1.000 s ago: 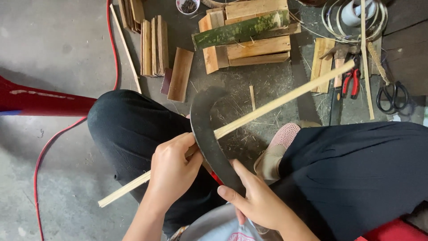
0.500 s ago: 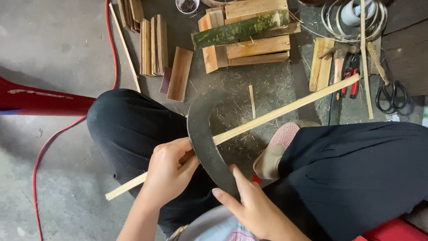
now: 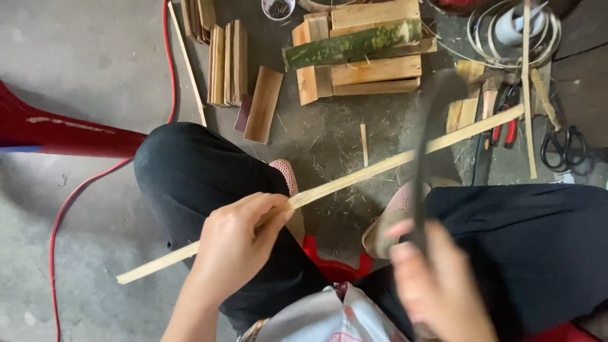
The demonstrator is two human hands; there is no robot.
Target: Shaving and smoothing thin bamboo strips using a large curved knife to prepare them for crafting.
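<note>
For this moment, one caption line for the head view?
Left hand pinches a long bamboo strip while right hand swings a dark curved blade.

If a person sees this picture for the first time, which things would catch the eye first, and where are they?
The eye likely goes first to the long pale bamboo strip that runs across the middle, pinched by the left hand above the lap. Next is the dark curved blade, blurred, gripped by the right hand at the lower right. Behind them, on the grey floor at the top, lies a stack of cut bamboo slats with one green piece on it.
</note>
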